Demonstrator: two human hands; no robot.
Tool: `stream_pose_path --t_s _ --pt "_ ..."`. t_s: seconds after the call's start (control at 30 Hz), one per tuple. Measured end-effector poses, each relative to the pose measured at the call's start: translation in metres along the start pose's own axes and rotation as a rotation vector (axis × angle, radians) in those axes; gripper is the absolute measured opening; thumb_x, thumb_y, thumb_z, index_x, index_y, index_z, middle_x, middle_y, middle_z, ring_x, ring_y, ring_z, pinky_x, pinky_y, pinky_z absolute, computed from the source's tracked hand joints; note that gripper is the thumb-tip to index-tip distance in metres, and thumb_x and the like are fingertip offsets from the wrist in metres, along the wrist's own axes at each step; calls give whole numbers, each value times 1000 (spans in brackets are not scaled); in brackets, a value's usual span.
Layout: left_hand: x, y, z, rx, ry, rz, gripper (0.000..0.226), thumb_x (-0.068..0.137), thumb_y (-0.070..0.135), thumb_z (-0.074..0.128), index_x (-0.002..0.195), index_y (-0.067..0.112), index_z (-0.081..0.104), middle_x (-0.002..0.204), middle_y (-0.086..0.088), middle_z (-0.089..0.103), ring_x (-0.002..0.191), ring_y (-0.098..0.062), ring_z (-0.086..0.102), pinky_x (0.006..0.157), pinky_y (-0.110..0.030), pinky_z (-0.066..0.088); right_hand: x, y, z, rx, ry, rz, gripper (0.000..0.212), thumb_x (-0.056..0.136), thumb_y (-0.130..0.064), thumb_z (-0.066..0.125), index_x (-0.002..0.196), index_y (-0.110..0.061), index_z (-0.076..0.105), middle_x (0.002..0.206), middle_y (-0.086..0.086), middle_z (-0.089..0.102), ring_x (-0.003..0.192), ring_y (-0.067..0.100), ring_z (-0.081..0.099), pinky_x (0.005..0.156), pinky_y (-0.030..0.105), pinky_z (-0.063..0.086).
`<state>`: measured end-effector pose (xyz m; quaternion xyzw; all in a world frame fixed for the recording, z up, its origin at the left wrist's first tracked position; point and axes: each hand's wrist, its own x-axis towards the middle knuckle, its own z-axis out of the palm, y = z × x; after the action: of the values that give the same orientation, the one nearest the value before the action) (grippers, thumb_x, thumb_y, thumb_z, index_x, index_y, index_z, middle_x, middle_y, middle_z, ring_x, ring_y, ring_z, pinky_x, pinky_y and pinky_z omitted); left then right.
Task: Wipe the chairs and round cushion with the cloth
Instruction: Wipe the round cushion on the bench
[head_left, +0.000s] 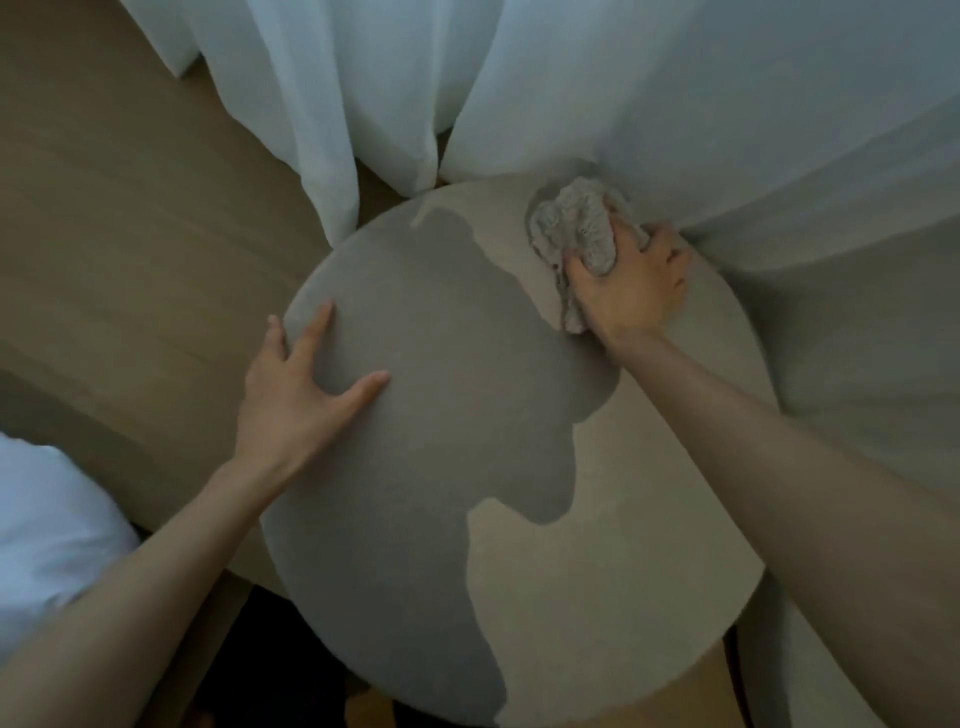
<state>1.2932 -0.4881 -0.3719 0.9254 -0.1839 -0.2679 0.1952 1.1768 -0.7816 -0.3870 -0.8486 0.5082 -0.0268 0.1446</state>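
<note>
Right hand (631, 291) grasps crumpled grey cloth (574, 228) at far edge of round two-tone grey-beige cushion (467, 467); left hand (291, 400) flat, steadying. Chairs unseen.

Round cushion (467, 415): grey-beige, partly shadowed, seen from above. Cloth (576, 234): crumpled, grey, gripped by the right hand (631, 291) at the cushion's far right edge. Left hand (296, 400): laid flat on the cushion's left side, fingers spread. White curtain (519, 88): hung behind, touching the cushion. Wooden floor (130, 234): at left.
</note>
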Motion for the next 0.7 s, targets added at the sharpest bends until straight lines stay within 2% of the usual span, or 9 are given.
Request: stream_pose_path --t_s 0.07,0.13,0.2,0.33,0.5,0.53,0.6,0.67,0.7 --pt "0 -2 1 -92 18 -8 87 71 65 66 145 48 24 160 -9 11 144 -33 19 116 -43 24 5 -9 3 119 66 -36 48 84 -44 57 127 -24 59 127 18 49 112 39 49 94 38 39" --pt "-1 -5 2 -129 53 14 87 71 62 70 145 47 27 159 -7 14 144 -29 20 116 -40 22 10 -31 5 174 62 -121 41 84 -38 57 121 -20 64 119 18 55 106 38 53 89 37 41" --pt "0 -5 3 -154 73 27 87 70 60 71 145 46 29 159 -7 15 144 -27 20 116 -39 22 13 -62 14 156 12 -241 39 86 -36 57 121 -21 64 118 16 56 108 35 51 92 37 40" --pt "4 -14 0 -156 55 38 88 71 58 71 146 42 28 159 -2 17 144 -20 21 115 -35 22 -6 -112 24 238 -79 -328 36 89 -32 55 121 -19 64 120 13 54 109 33 52 92 34 42" --pt "10 -34 -9 -212 -37 115 92 75 49 72 150 32 22 159 4 17 144 -9 17 110 -21 16 -65 -122 28 235 -294 -674 41 87 -32 61 126 -20 61 121 14 54 108 31 53 88 36 46" --pt "11 -36 -10 -211 -50 124 94 76 48 72 151 30 20 159 3 16 144 -9 16 111 -21 14 -61 -118 24 228 -276 -677 43 87 -32 60 128 -21 59 124 13 53 111 30 52 91 37 46" --pt "14 -37 -10 -212 -72 138 96 76 47 72 152 27 17 160 2 15 145 -9 14 113 -23 13 -36 -97 17 129 -128 -545 45 88 -36 57 132 -23 55 130 11 50 118 30 46 97 38 40" --pt "15 -38 -9 -239 -59 109 99 74 48 74 152 25 16 159 3 18 144 -11 17 114 -26 16 -9 -69 7 -12 27 -270 47 91 -46 51 132 -24 53 139 11 44 125 32 39 102 39 31" --pt "14 -39 -9 -260 -52 76 101 73 49 75 152 25 17 158 4 21 143 -11 21 114 -26 18 -3 -60 3 -25 41 -146 49 92 -51 48 133 -24 53 142 12 40 128 34 35 103 40 29"
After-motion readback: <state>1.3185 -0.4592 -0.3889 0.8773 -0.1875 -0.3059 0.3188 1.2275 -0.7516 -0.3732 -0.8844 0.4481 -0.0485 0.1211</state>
